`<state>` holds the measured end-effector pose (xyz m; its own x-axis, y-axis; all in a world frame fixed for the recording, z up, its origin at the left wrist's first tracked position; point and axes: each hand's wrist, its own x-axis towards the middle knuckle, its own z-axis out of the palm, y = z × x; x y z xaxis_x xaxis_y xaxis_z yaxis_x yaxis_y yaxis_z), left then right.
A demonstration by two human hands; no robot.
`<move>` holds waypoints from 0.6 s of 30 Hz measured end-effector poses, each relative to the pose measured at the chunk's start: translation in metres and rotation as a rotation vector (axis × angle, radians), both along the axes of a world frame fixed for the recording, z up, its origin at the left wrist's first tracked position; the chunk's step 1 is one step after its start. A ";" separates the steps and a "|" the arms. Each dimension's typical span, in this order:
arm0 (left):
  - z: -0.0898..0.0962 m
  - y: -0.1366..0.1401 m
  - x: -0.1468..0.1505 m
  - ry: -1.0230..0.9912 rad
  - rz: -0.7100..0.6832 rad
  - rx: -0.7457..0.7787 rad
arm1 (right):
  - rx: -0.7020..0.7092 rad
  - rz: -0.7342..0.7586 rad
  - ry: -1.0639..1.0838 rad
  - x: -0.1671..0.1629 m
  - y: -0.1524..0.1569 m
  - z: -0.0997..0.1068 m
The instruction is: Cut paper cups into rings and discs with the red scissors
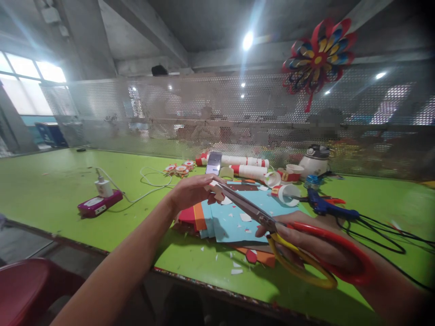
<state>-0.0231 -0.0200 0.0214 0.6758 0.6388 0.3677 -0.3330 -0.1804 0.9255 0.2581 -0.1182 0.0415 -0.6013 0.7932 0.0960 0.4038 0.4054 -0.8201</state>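
My right hand (314, 246) is closed round the handles of large scissors (244, 206), one handle loop red and one yellow. The blades point up and left, looking nearly closed, with their tips at my left hand (192, 189). Between the fingers of that hand is a small white paper piece (218, 190), touching or just beside the blade tips; its full shape is partly hidden. Below both hands lie stacked light blue paper sheets (231, 228), scattered with white scraps. Orange and red sheets (190, 216) stick out at the left of the stack.
Behind the paper are a phone (214, 163), white-and-red paper rolls (249, 172), paper cups (288, 194) and a white jug (314, 163). A blue glue gun (328, 206) with black cables lies right. A purple power strip (100, 203) sits left on the green table (61, 181).
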 end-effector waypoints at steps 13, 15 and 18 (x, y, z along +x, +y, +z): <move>-0.002 0.002 0.000 -0.026 -0.024 0.000 | -0.026 0.057 -0.003 0.001 0.005 -0.006; -0.002 0.002 0.000 -0.034 -0.038 0.002 | -0.061 0.059 0.013 0.002 0.006 -0.008; -0.002 0.002 0.000 -0.042 -0.047 0.000 | -0.084 0.032 0.030 0.001 0.005 -0.009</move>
<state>-0.0230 -0.0176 0.0193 0.6893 0.6064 0.3964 -0.3799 -0.1633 0.9105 0.2593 -0.1127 0.0322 -0.6242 0.7797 0.0483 0.3662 0.3466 -0.8636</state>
